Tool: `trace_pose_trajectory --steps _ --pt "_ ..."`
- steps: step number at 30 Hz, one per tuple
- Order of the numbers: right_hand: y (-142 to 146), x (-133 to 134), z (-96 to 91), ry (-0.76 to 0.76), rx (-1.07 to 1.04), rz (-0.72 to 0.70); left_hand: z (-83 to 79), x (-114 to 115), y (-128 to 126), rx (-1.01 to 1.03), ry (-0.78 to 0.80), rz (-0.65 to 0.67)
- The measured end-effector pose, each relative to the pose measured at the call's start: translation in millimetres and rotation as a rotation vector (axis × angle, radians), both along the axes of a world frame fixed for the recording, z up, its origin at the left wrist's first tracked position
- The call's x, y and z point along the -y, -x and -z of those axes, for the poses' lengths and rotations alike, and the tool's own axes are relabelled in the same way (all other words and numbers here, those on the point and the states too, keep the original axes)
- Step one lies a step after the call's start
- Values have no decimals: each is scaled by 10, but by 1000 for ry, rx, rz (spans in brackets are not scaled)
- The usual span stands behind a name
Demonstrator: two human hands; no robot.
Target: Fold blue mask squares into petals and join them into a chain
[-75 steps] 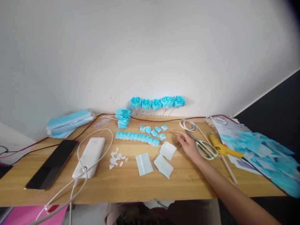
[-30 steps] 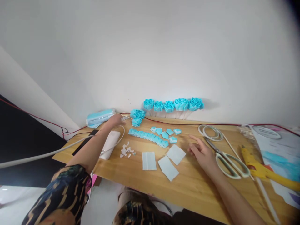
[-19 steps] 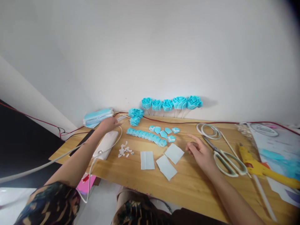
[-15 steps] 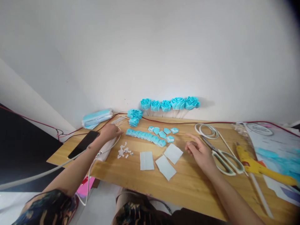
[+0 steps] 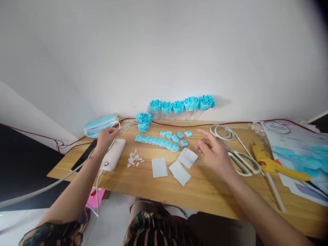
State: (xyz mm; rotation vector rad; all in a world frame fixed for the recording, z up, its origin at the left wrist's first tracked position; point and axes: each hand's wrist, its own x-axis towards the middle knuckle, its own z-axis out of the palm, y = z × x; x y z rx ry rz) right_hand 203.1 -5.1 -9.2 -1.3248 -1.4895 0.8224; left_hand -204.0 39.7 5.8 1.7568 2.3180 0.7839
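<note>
My left hand (image 5: 106, 138) is closed in a pinch on a thin white cable (image 5: 118, 125), above a white power bank (image 5: 114, 157). My right hand (image 5: 212, 150) hovers at the right of the paper pieces, index finger stretched out and the others loosely curled, holding nothing. Between the hands lie a row of overlapping folded blue petals (image 5: 156, 141), several loose blue petals (image 5: 175, 138), small white scraps (image 5: 133, 159) and three pale blue pieces: one rectangle (image 5: 159, 167), another (image 5: 187, 158) and a cut one (image 5: 180, 173).
Blue flowers (image 5: 178, 107) stand against the wall; more flowers (image 5: 143, 121) lie at the back. Face masks (image 5: 101, 125) and a black phone (image 5: 84, 156) are at left. Scissors (image 5: 242, 160), a coiled white cord (image 5: 222, 132), and a yellow glue gun (image 5: 276, 166) lie at right.
My left hand has lifted and moved left with the cable, uncovering the power bank. My right hand keeps nearly the same pose. The whole view has shifted slightly.
</note>
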Motion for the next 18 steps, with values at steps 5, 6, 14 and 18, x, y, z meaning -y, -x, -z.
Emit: trace_pose_trajectory --steps 5,6,14,18 --pt "854 -42 -150 146 -114 -495 15 448 -404 20 -101 235" --pt "1046 -79 -124 215 -186 -574 18 549 -510 19 -106 300" --pt "1871 -195 50 401 -353 -608 -321 448 -330 -5 -34 253" --pt "1859 -36 98 418 -325 -685 -354 -199 -41 -314 152 232"
